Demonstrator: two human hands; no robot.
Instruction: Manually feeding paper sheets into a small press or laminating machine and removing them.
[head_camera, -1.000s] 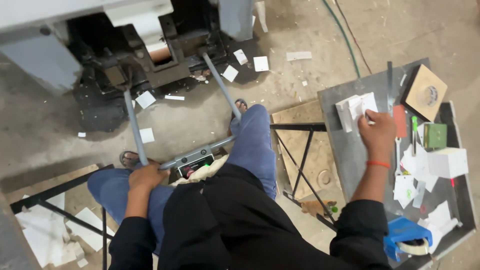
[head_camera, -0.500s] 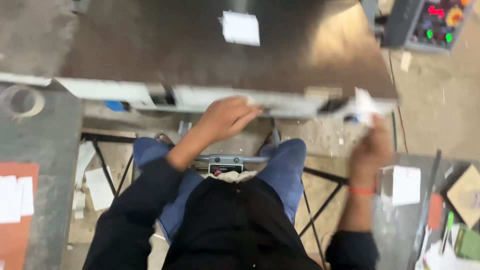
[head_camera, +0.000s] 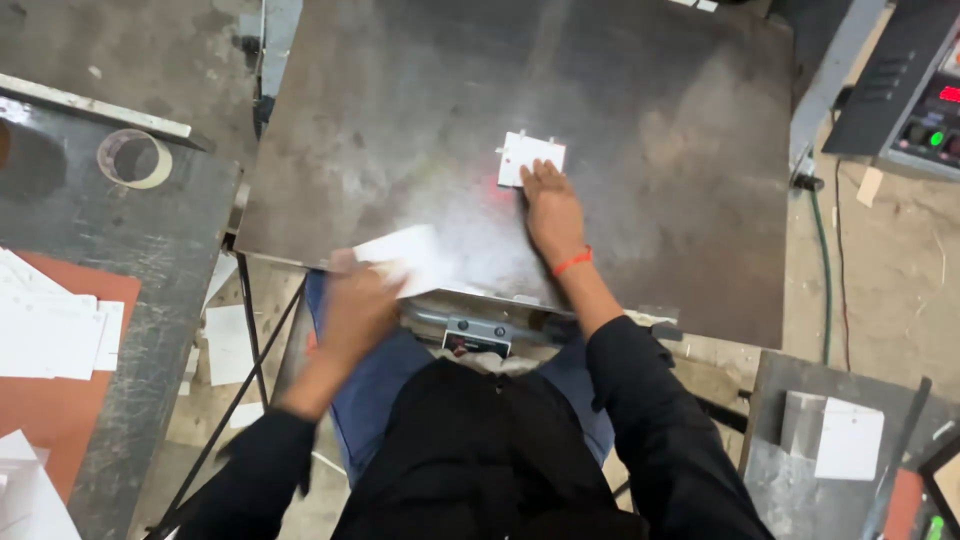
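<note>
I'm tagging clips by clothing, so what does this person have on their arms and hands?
Both arms are in long black sleeves, the left sleeve and the right sleeve, each ending near the wrist. The left hand and right hand are bare, with no gloves. A thin orange-red band circles the right wrist. The left hand is motion-blurred, so any ring or band there cannot be made out.

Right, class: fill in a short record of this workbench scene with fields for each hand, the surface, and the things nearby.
left hand: holds a blurred white sheet at the plate's near edge
right hand: fingertips press a small white card, orange wristband on wrist
surface: dark metal plate
left side: tape roll, white sheets on side table
right side: control box with lit buttons
</note>
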